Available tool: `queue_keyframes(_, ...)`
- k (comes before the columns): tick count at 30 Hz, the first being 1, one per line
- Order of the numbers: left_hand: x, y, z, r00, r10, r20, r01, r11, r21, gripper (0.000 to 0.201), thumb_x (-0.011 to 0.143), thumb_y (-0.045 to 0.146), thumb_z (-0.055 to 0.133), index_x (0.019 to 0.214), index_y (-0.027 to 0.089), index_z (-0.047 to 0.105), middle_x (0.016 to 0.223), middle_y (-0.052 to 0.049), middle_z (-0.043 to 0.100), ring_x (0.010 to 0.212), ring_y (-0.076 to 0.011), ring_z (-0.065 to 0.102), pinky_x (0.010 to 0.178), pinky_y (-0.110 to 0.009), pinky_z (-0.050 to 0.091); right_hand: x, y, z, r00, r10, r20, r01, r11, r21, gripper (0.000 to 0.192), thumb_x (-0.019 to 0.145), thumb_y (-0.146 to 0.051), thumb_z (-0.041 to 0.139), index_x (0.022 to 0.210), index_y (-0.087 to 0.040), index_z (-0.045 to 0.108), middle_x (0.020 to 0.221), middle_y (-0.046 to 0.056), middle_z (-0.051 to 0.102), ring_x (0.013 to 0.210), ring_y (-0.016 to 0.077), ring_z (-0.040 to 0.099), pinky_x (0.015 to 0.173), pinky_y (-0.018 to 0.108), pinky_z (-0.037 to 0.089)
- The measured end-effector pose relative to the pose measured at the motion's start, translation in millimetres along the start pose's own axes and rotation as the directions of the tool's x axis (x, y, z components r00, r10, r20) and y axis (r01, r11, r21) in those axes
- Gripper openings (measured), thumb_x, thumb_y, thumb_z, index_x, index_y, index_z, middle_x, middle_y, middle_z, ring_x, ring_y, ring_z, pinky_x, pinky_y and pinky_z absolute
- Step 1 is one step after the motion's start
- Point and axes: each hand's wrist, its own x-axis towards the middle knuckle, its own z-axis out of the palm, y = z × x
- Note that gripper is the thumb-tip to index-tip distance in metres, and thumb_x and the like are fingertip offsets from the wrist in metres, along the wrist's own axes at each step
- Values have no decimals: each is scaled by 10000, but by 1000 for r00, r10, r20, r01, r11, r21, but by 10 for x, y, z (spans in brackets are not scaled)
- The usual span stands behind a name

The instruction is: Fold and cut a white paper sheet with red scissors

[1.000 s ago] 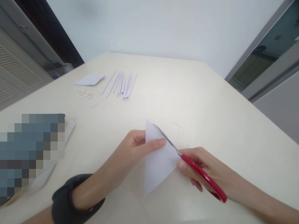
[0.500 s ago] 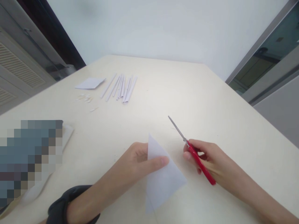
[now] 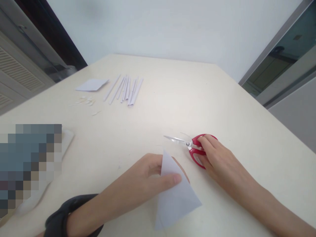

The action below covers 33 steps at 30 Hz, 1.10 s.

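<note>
Paper, a white triangular piece (image 3: 176, 194), is pinched in the left hand (image 3: 150, 174): the thumb lies across its near face and the other fingers curl behind its upper corner, so that it stands tilted with its lower edge on or just above the bench (image 3: 172, 95). A dark band (image 3: 61, 217) circles that wrist. The right hand (image 3: 214, 158) rests flat over the red handles of the scissors (image 3: 190, 146), which lie on the bench just beyond the paper with their blades pointing left and nearly shut. Its fingers drape loosely over the handle loops; whether any finger sits inside a loop cannot be told. Paper and scissors are near each other but apart.

Farther off, toward the left, lie a row of thin folded paper strips (image 3: 125, 90), a flat pale sheet (image 3: 91, 85) beside them, and a scatter of small clippings (image 3: 85, 101). A blurred patch covers something at the left edge.

Handling judged from this: the pinch near the top corner leaves the broad lower part of the triangle free to flop, so a steadier hold would sit closer to the middle. The scissors are best kept flat, blades turned away from the left hand's thumb, which lies close to their tips.
</note>
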Motion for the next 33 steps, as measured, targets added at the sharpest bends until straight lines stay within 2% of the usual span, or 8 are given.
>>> queue_keyframes(3, 8, -26, 14, 998, 38, 39, -38, 999, 3, 186, 876, 206, 540, 772, 164, 689, 754, 26, 642, 721, -120, 587, 670, -204, 446, -2, 7, 18, 999, -54, -4, 54, 998, -30, 235, 839, -28, 417, 988, -198, 476, 1013, 64, 577, 825, 212, 564, 651, 351, 489)
queue_keyframes(7, 7, -45, 29, 997, 43, 68, -44, 999, 14, 199, 876, 154, 515, 786, 173, 691, 783, 27, 650, 748, -125, 590, 691, -207, 441, -24, 24, 19, 995, -97, -19, 98, 994, 41, 361, 784, 32, 442, 1054, -202, 488, 1093, 55, 561, 942, 200, 555, 772, 350, 504)
queue_keyframes(15, -14, -83, 51, 999, 26, 44, -30, 995, 93, 166, 854, 167, 544, 864, 209, 704, 827, 24, 674, 776, -140, 609, 701, -222, 456, -42, 47, -17, 990, -141, 13, 139, 985, 102, 426, 746, 72, 417, 1046, -199, 552, 1046, 52, 556, 890, 180, 553, 740, 321, 516)
queue_keyframes(22, -13, 83, 41, 995, -46, 83, 30, 982, 188, 186, 859, 189, 542, 907, 209, 721, 846, 13, 668, 783, -148, 609, 691, -223, 453, -52, 4, -77, 989, -143, 29, 132, 960, 247, 444, 769, 55, 426, 1098, -190, 595, 1111, 81, 539, 985, 187, 550, 847, 329, 497)
queue_keyframes(25, -22, 85, 43, 996, -20, 85, 0, 975, 223, 212, 871, 195, 529, 908, 224, 735, 853, 16, 665, 784, -142, 603, 693, -215, 444, -68, -65, -157, 990, -139, 0, 131, 935, 328, 359, 825, 9, 435, 1041, -212, 618, 1098, 70, 555, 956, 182, 562, 818, 321, 493)
queue_keyframes(27, -27, 39, 52, 996, -13, 84, -8, 969, 247, 228, 890, 230, 506, 920, 229, 733, 834, 18, 650, 755, -137, 596, 664, -211, 436, -88, -116, -217, 983, -182, 0, 165, 894, 417, 245, 890, -86, 452, 992, -226, 625, 1068, 51, 571, 927, 171, 566, 769, 295, 485)
queue_keyframes(30, -27, -26, 85, 996, -20, 85, -4, 961, 276, 263, 915, 256, 461, 912, 227, 722, 788, 25, 619, 695, -124, 578, 619, -205, 417, -124, -182, -271, 966, -255, 47, 192, 824, 533, 123, 920, -200, 491, 877, -215, 605, 967, 18, 579, 878, 147, 560, 706, 253, 455)
queue_keyframes(33, -22, -36, 134, 995, 18, 100, -47, 953, 299, 297, 929, 269, 439, 857, 211, 721, 802, 28, 631, 719, -119, 575, 649, -198, 413, -143, -230, -250, 955, -273, 113, 165, 810, 563, 132, 879, -222, 571, 755, -194, 538, 846, -17, 549, 797, 120, 539, 676, 234, 422)
